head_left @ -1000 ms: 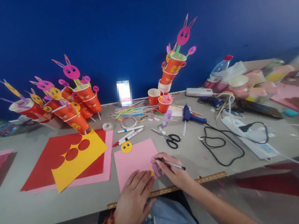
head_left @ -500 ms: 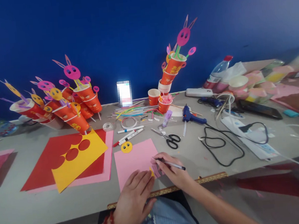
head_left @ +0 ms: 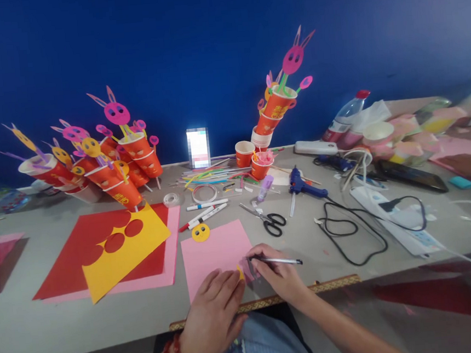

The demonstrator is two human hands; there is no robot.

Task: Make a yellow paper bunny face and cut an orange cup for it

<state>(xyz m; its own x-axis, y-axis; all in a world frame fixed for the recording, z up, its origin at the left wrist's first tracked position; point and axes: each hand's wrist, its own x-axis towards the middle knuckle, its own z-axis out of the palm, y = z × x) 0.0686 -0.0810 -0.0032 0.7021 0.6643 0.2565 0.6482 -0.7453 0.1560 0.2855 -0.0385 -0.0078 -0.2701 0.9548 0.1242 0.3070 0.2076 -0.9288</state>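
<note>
My right hand (head_left: 277, 271) grips a pen (head_left: 282, 261), its tip near the right edge of a pink paper sheet (head_left: 221, 246). Flat on the sheet's lower part lies my left hand (head_left: 217, 304), fingers stretched out. A small yellow paper piece (head_left: 240, 272) peeks out beside its fingertips; the rest is hidden under the hand. At the sheet's top left edge rests a yellow round face (head_left: 201, 233) with two eyes. Black-handled scissors (head_left: 270, 221) lie beyond my right hand, and several markers (head_left: 203, 215) lie behind the sheet.
To the left, yellow paper with cut-out circles (head_left: 122, 252) overlaps a red sheet (head_left: 65, 263). Stacked red cups with paper faces (head_left: 130, 153) stand at the back. A glue gun (head_left: 304, 186), its black cable (head_left: 347, 227) and a power strip (head_left: 391, 220) occupy the right.
My right hand and the pen have shifted slightly right, and the pen lies at a flatter angle. My left hand stays on the sheet. The whole view has shifted slightly.
</note>
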